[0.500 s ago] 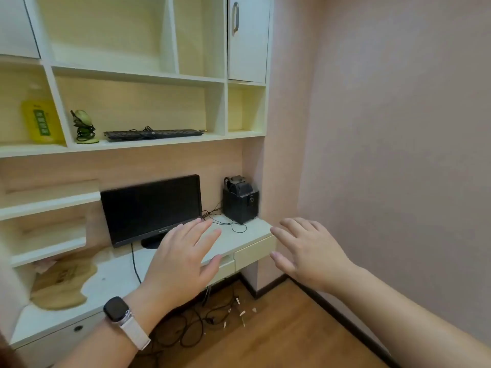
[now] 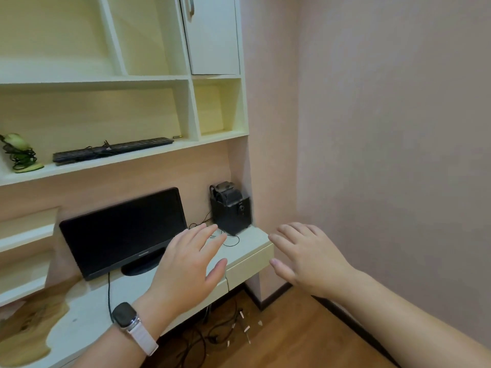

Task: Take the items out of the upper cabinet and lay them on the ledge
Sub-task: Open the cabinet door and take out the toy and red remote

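1. The upper cabinet with the pale cream door and metal bar handle point(image 2: 211, 35) sits at the top of the wall unit, its door closed, so whatever is inside cannot be seen.
2. Beside it to the left, the open cream-and-wood compartments point(image 2: 79, 35) show bare backs and shelves.
3. On the long white shelf ledge point(image 2: 127, 158) below lie a flat black computer keyboard point(image 2: 113, 150) with its cable coiled on top, and at the far left a green object wrapped in dark cord point(image 2: 20, 152).
4. The left hand point(image 2: 186, 272), with a dark smartwatch on a pale pink strap point(image 2: 130, 324) at the wrist, is held palm down with fingers spread and holds nothing; it hovers in front of the white desk surface point(image 2: 87, 306).
5. The right hand point(image 2: 308, 258) is likewise spread, palm down and empty, near the desk's right end, well apart from the cabinet above.
6. On the desk stand a black flat-screen monitor point(image 2: 122, 232) and a small black box-shaped speaker point(image 2: 231, 208) in the corner by the pink wall point(image 2: 385, 128).
7. Tangled black cables point(image 2: 202, 338) lie on the wooden floor beneath.
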`<state>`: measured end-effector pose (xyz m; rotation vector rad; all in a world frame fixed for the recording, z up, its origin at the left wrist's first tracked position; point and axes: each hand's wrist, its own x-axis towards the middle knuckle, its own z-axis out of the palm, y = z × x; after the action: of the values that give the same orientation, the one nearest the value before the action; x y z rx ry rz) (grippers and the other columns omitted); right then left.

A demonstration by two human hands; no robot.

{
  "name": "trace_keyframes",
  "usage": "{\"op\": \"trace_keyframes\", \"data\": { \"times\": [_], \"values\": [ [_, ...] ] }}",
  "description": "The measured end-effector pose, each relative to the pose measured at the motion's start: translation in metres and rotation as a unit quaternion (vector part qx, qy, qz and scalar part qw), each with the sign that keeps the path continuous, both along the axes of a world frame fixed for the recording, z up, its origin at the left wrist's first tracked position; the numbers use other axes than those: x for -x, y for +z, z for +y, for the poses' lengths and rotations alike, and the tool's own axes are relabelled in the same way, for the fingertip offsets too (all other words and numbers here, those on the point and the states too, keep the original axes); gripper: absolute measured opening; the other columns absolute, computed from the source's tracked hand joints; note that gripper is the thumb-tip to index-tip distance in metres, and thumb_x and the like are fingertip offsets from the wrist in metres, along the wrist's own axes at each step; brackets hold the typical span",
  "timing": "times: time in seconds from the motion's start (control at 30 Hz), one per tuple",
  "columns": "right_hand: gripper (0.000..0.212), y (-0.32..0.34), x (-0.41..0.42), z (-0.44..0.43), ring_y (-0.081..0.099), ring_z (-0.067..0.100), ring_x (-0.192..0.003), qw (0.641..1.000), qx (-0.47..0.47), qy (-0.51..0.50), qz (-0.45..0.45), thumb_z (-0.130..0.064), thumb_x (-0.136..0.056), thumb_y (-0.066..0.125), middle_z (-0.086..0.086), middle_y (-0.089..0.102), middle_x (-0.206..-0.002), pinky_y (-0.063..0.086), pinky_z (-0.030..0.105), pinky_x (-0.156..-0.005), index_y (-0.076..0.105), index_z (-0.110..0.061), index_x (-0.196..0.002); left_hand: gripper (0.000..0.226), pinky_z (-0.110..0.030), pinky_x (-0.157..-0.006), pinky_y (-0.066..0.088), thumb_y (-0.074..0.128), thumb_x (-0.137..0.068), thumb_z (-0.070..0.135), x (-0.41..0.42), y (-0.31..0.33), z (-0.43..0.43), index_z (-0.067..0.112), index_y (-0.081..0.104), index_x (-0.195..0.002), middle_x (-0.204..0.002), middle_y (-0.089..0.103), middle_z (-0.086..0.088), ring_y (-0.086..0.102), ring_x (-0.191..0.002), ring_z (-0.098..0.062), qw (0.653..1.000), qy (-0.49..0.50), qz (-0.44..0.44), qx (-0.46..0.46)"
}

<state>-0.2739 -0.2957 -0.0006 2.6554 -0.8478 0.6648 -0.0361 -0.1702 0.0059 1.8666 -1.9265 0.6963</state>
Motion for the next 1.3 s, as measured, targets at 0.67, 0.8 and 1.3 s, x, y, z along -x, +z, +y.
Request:
{"op": "trace_keyframes", "data": {
  "times": [0.67, 0.8, 1.3],
  "values": [
    [0.048, 0.005, -0.012, -0.176, 0.061, 0.020, -0.110, 0.998, 0.018, 0.053, -0.040, -0.053, -0.090, 0.046, -0.003, 0.066, -0.118, 0.050, 0.038, -0.091, 0.063, -0.023, -0.123, 0.044, -0.040, -0.106, 0.037, 0.050, -0.090, 0.047, -0.007, 0.003, -0.154, 0.025, 0.061, -0.128, -0.132, 0.061, 0.002, 0.052, -0.127, -0.019, 0.998, 0.048, -0.031, -0.007],
    [0.046, 0.003, -0.044, -0.199, 0.061, 0.018, -0.109, 0.997, 0.030, 0.056, -0.038, -0.054, -0.089, 0.048, -0.005, 0.067, -0.115, 0.050, 0.036, -0.090, 0.063, -0.026, -0.122, 0.042, -0.038, -0.106, 0.037, 0.051, -0.090, 0.046, -0.043, -0.006, -0.180, 0.027, 0.062, -0.126, -0.131, 0.061, 0.004, 0.051, -0.127, -0.018, 0.999, 0.040, -0.026, 0.008],
    [0.041, 0.040, -0.229, -0.295, 0.060, 0.023, -0.101, 0.995, 0.081, 0.048, -0.021, -0.051, -0.088, 0.048, -0.002, 0.064, -0.113, 0.050, 0.037, -0.080, 0.062, -0.022, -0.114, 0.041, -0.043, -0.102, 0.039, 0.060, -0.085, 0.041, -0.231, 0.015, -0.290, 0.021, 0.066, -0.120, -0.128, 0.063, -0.003, 0.056, -0.120, -0.026, 0.994, -0.006, -0.077, 0.076]
  ]
}}
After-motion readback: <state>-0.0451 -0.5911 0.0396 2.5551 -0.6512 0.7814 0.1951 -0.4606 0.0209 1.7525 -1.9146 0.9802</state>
